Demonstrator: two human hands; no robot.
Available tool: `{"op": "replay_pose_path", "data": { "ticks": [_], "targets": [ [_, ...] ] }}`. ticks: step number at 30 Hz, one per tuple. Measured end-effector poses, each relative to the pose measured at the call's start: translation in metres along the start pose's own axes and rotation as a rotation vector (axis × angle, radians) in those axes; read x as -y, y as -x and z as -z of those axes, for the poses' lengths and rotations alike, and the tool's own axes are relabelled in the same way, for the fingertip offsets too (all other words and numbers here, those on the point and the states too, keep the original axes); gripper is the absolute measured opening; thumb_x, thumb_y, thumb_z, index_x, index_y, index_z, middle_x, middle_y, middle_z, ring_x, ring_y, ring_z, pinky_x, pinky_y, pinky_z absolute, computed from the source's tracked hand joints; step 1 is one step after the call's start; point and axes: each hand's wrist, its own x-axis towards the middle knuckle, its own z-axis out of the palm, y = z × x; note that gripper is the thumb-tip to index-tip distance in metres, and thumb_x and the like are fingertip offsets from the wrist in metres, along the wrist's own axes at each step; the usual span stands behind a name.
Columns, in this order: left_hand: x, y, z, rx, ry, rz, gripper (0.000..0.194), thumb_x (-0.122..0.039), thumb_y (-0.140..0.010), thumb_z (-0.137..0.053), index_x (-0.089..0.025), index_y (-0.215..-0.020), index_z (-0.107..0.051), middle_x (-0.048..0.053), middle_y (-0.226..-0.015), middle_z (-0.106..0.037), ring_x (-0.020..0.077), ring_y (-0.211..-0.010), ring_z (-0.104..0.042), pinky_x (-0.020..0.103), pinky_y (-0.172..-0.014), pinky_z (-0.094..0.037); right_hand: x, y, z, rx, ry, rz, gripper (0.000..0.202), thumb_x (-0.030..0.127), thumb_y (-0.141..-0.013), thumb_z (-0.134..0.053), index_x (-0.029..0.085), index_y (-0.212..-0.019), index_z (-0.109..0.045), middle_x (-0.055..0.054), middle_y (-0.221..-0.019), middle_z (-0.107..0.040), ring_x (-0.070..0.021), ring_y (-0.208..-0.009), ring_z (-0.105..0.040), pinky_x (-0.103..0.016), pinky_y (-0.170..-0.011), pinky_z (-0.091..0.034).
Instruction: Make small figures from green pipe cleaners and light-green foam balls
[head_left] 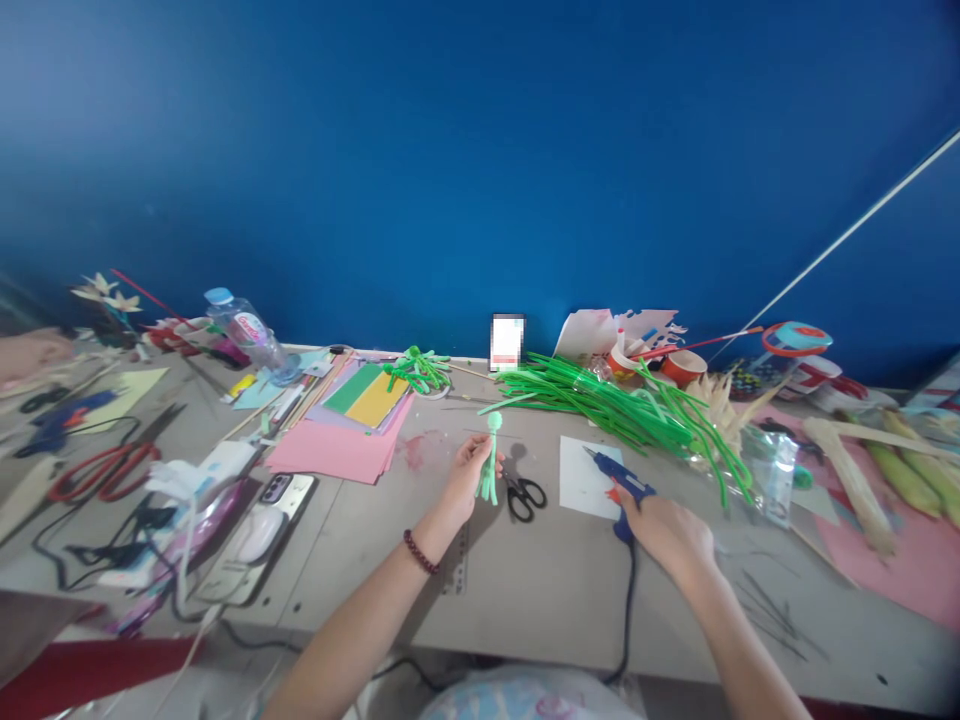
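My left hand (471,468) pinches a small light-green pipe-cleaner figure (493,424), with a round top and several strands hanging below. Just right of that hand, black-handled scissors (525,495) lie on the table, their blades partly hidden. My right hand (664,530) is closed on a blue glue gun (624,476). The gun's nozzle points up and left over a white sheet (574,475), and its cord runs down to the table's front edge. Beyond both hands lies a large bundle of green pipe cleaners (607,400).
Pink paper (330,452) and coloured cards lie left of centre. Farther left are a phone (259,540), red-handled scissors (105,472) and a plastic bottle (244,330). Corn husks (851,480) lie at the right. Another person's hand (34,352) shows at the far left. A blue wall (450,180) stands behind.
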Motion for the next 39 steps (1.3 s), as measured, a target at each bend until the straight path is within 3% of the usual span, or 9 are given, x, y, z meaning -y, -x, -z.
{"op": "replay_pose_path", "data": {
  "ticks": [4, 7, 9, 11, 15, 20, 30, 36, 39],
  "targets": [
    [0.001, 0.0, 0.001, -0.022, 0.007, 0.008, 0.042, -0.047, -0.059, -0.077, -0.016, -0.078, -0.057, -0.001, -0.059, -0.062, 0.0076, -0.045, -0.054, 0.019, -0.047, -0.044, 0.012, -0.002, 0.021, -0.105, 0.033, 0.044, 0.058, 0.052, -0.091, -0.027, 0.017, -0.08, -0.072, -0.018, -0.081, -0.071, -0.0333, -0.077, -0.067, -0.04, -0.063, -0.046],
    [0.001, 0.001, 0.0, -0.025, 0.017, 0.034, 0.044, -0.046, -0.057, -0.078, -0.016, -0.08, -0.057, -0.002, -0.059, -0.062, 0.0074, -0.045, -0.054, 0.019, -0.047, -0.044, 0.034, -0.017, 0.025, -0.213, -0.035, 0.381, 0.035, 0.036, -0.091, -0.039, 0.021, -0.102, -0.068, -0.011, -0.096, -0.07, -0.0255, -0.088, -0.065, -0.032, -0.072, -0.047],
    [0.0, 0.001, 0.0, -0.018, 0.02, 0.039, 0.044, -0.046, -0.057, -0.078, -0.016, -0.08, -0.056, -0.002, -0.058, -0.062, 0.0073, -0.045, -0.054, 0.018, -0.047, -0.043, 0.052, -0.031, 0.02, -0.271, -0.008, 0.6, 0.033, 0.024, -0.091, -0.039, 0.018, -0.112, -0.064, -0.01, -0.109, -0.066, -0.0232, -0.102, -0.06, -0.03, -0.085, -0.043],
    [0.0, 0.001, 0.0, -0.023, 0.014, 0.039, 0.044, -0.047, -0.057, -0.078, -0.016, -0.08, -0.057, -0.002, -0.058, -0.062, 0.0075, -0.046, -0.054, 0.018, -0.048, -0.044, 0.068, -0.045, 0.01, -0.299, 0.091, 0.696, 0.037, 0.015, -0.089, -0.039, 0.014, -0.119, -0.06, -0.013, -0.117, -0.062, -0.0247, -0.107, -0.056, -0.032, -0.09, -0.04],
    [0.001, -0.001, 0.001, -0.017, -0.005, 0.025, 0.044, -0.048, -0.057, -0.078, -0.016, -0.077, -0.058, -0.001, -0.058, -0.062, 0.0077, -0.046, -0.053, 0.019, -0.048, -0.045, 0.085, -0.059, -0.01, -0.358, 0.215, 0.724, 0.043, 0.012, -0.085, -0.043, 0.01, -0.127, -0.053, -0.017, -0.126, -0.054, -0.0294, -0.117, -0.045, -0.037, -0.093, -0.036],
    [0.001, -0.001, 0.003, -0.01, -0.024, 0.023, 0.041, -0.048, -0.059, -0.076, -0.016, -0.078, -0.058, 0.0, -0.06, -0.063, 0.0077, -0.047, -0.054, 0.019, -0.049, -0.046, 0.082, -0.057, -0.02, -0.41, 0.218, 0.759, 0.041, 0.012, -0.083, -0.048, 0.013, -0.123, -0.056, -0.016, -0.125, -0.054, -0.0288, -0.117, -0.042, -0.037, -0.094, -0.033],
    [-0.001, 0.0, 0.001, -0.056, -0.041, 0.038, 0.043, -0.048, -0.056, -0.077, -0.016, -0.078, -0.058, -0.001, -0.06, -0.063, 0.0087, -0.047, -0.055, 0.02, -0.049, -0.046, 0.077, -0.051, -0.014, -0.337, -0.042, 0.722, 0.02, 0.019, -0.088, -0.049, 0.018, -0.083, -0.069, -0.008, -0.091, -0.069, -0.0234, -0.096, -0.055, -0.033, -0.082, -0.034],
    [-0.002, 0.0, 0.001, -0.063, -0.045, 0.052, 0.045, -0.049, -0.055, -0.078, -0.016, -0.078, -0.059, -0.001, -0.06, -0.064, 0.0091, -0.048, -0.056, 0.02, -0.049, -0.045, 0.075, -0.061, -0.019, -0.293, -0.151, 0.703, 0.018, 0.02, -0.084, -0.055, 0.019, -0.099, -0.066, -0.007, -0.098, -0.069, -0.0223, -0.095, -0.058, -0.031, -0.083, -0.036],
    [-0.002, -0.001, 0.001, -0.051, -0.037, 0.043, 0.044, -0.049, -0.055, -0.078, -0.016, -0.078, -0.059, -0.001, -0.059, -0.063, 0.0087, -0.047, -0.055, 0.02, -0.048, -0.045, 0.078, -0.063, -0.02, -0.238, -0.208, 0.713, 0.017, 0.022, -0.084, -0.056, 0.02, -0.095, -0.068, -0.007, -0.101, -0.07, -0.0225, -0.098, -0.059, -0.032, -0.083, -0.035]
  ]
}}
